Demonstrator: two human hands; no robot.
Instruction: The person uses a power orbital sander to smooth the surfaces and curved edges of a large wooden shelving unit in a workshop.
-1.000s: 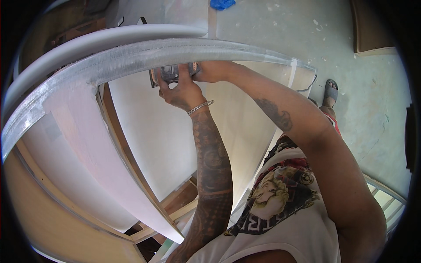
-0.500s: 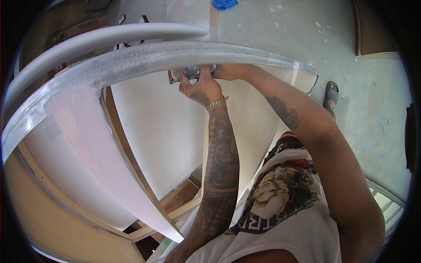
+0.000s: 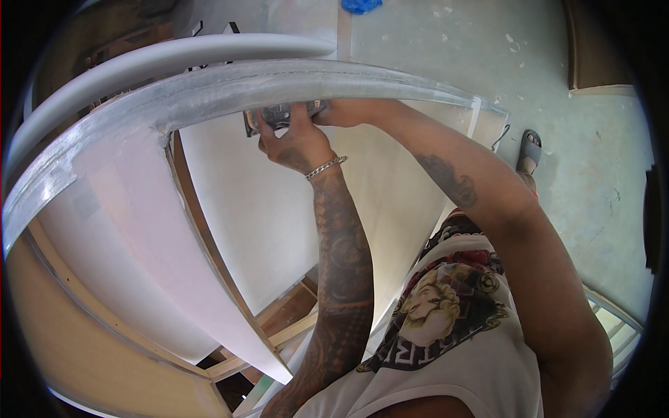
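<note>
Hand tool [image 3: 281, 113], held by left hand [image 3: 301, 145], right hand [image 3: 338, 113] with grip hidden, has shifted leftward along grey rim [image 3: 230, 87] beyond both, to another stretch.

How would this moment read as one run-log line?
left hand: gripping dark block-shaped hand tool | right hand: at tool's right end, grip unclear | tool location: beside curved grey edge

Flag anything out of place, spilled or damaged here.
A crumpled bright-blue plastic-looking piece lies loose on the grey-green floor, like stray litter; pale blotches mark that floor, cause unclear. Nothing looks askew with the dark boxy tool in the left hand.
</note>
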